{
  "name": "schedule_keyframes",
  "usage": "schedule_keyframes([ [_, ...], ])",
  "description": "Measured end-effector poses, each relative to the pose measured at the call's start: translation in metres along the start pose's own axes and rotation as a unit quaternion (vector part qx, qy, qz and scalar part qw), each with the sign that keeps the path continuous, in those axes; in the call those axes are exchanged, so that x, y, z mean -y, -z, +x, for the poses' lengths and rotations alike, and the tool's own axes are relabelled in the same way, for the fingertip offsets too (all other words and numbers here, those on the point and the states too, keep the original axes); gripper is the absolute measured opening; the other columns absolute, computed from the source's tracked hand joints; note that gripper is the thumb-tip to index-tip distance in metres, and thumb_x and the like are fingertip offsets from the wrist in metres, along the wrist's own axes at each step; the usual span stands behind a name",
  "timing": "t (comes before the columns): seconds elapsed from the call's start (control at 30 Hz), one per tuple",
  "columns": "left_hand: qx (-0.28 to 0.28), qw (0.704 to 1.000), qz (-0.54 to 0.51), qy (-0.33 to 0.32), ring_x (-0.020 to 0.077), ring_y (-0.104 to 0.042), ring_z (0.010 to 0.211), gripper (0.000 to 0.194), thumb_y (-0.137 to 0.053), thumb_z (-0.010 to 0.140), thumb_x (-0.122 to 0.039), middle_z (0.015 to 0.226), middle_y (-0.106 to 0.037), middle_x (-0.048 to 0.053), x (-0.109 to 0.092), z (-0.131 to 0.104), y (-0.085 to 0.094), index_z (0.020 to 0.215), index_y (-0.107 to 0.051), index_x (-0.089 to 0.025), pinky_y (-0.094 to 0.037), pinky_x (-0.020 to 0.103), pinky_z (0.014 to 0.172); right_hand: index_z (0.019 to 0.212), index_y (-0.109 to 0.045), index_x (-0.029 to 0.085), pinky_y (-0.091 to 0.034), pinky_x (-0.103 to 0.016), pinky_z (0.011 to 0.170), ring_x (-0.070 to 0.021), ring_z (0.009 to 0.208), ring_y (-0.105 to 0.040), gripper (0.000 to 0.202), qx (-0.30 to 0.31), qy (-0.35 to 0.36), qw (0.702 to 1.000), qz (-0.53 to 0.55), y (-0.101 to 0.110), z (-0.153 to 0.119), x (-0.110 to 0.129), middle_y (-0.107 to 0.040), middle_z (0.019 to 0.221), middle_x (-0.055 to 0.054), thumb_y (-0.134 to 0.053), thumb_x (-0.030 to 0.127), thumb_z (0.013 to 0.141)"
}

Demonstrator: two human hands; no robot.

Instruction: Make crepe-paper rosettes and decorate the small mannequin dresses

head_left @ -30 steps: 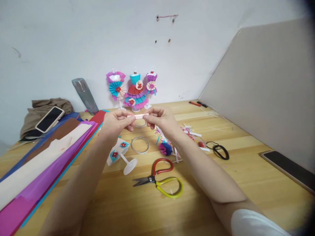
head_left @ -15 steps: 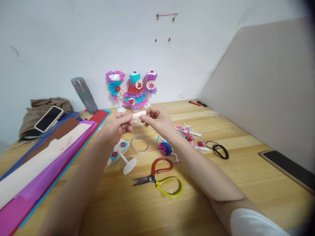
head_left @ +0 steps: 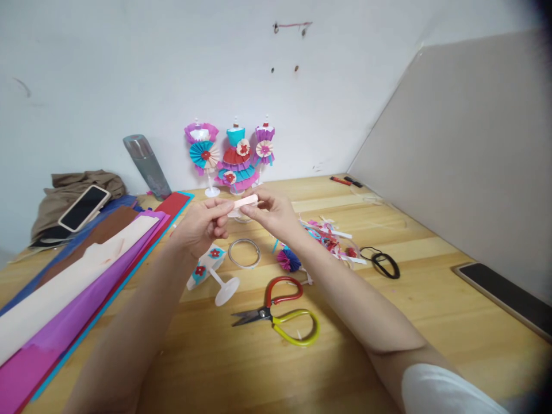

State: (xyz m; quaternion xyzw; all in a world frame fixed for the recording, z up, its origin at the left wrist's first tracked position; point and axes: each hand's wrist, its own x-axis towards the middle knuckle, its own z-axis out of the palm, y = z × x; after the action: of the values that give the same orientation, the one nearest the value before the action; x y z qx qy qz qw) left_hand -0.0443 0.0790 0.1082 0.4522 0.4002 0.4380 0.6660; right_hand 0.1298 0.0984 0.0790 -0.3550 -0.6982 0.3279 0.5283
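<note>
A small pale pink folded paper strip point(head_left: 245, 201) is held above the table between my two hands. My left hand point(head_left: 207, 221) pinches its left end with thumb and fingers. At its right end, my right hand point(head_left: 269, 213) has its fingers closed on the strip. Below lie a silver ring-shaped coil point(head_left: 244, 253) and a white stand point(head_left: 226, 291) tipped over, with blue and red flower decorations. Scissors point(head_left: 267, 313) with one red and one yellow handle rest nearer to me, blades spread. A blue and pink pleated paper piece point(head_left: 288, 259) is beside my right forearm.
Three dressed miniature stands point(head_left: 236, 155) are by the wall. Coloured paper sheets point(head_left: 77, 276), a phone point(head_left: 84, 208) on brown cloth point(head_left: 86, 181) and a bottle point(head_left: 147, 167) are at left. Paper scraps point(head_left: 328, 236), a black band point(head_left: 387, 266) and another phone point(head_left: 506, 296) are at right.
The strip's right end has tilted slightly upward, and my right hand's fingers have shifted around it. My left hand keeps its pinch, almost in the same place.
</note>
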Motion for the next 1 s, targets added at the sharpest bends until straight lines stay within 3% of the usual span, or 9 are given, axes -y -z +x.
schedule_keyframes([
  [0.13,0.013,1.000,-0.005,0.004,0.0014,-0.030,0.033,0.029,-0.081,0.068,-0.029,0.042,-0.038,-0.012,0.000,0.000,0.001,0.070,-0.055,-0.016,-0.036,0.016,0.040,0.082,-0.067,0.019,-0.045,-0.030,0.072,-0.0181,0.083,-0.058,0.014,0.014,0.015,1.000,0.000,0.002,0.001,-0.001,-0.063,0.087,-0.003,-0.067,0.028,0.072],
  [0.3,0.012,1.000,-0.001,0.005,0.0011,-0.028,0.032,0.029,-0.081,0.066,-0.028,0.040,-0.036,-0.012,-0.001,0.000,0.000,0.069,-0.056,-0.015,-0.035,0.016,0.040,0.088,-0.069,0.018,-0.046,-0.031,0.077,-0.0190,0.087,-0.060,0.020,0.021,0.017,0.999,-0.033,0.006,0.000,0.004,-0.066,0.091,-0.003,-0.070,0.024,0.069],
  [0.5,0.006,1.000,0.001,0.000,0.0011,-0.029,0.033,0.026,-0.080,0.067,-0.027,0.041,-0.036,-0.012,-0.002,-0.002,-0.001,0.069,-0.057,-0.015,-0.035,0.016,0.040,0.082,-0.068,0.018,-0.044,-0.029,0.070,-0.0151,0.069,-0.057,0.015,0.051,-0.032,0.998,0.034,0.002,0.000,-0.001,-0.066,0.073,0.000,-0.067,0.031,0.074],
  [0.77,-0.024,0.999,0.006,-0.039,0.0025,-0.034,0.032,0.029,-0.083,0.060,-0.029,0.040,-0.042,-0.010,-0.006,-0.005,-0.005,0.067,-0.059,-0.016,-0.035,0.016,0.038,0.073,-0.066,0.017,-0.045,-0.028,0.066,-0.0140,0.065,-0.056,0.006,0.044,-0.021,0.999,-0.017,0.013,0.007,-0.007,-0.064,0.067,0.001,-0.065,0.022,0.070],
  [0.87,-0.052,0.995,0.035,-0.077,0.0044,-0.039,0.033,0.027,-0.082,0.059,-0.030,0.041,-0.048,-0.008,-0.005,-0.005,-0.006,0.070,-0.062,-0.015,-0.036,0.017,0.037,0.086,-0.068,0.016,-0.046,-0.028,0.068,-0.0147,0.072,-0.060,0.019,0.020,-0.018,0.999,-0.027,0.023,0.007,0.002,-0.068,0.078,-0.001,-0.066,0.021,0.067],
  [1.0,-0.105,0.975,0.104,-0.164,0.0064,-0.044,0.034,0.022,-0.079,0.061,-0.029,0.041,-0.053,-0.006,-0.004,-0.007,-0.009,0.070,-0.065,-0.015,-0.038,0.018,0.037,0.115,-0.061,0.016,-0.041,-0.025,0.055,-0.0130,0.058,-0.056,0.048,0.084,-0.066,0.994,0.019,0.033,0.001,0.025,-0.064,0.064,0.002,-0.072,0.029,0.070],
])
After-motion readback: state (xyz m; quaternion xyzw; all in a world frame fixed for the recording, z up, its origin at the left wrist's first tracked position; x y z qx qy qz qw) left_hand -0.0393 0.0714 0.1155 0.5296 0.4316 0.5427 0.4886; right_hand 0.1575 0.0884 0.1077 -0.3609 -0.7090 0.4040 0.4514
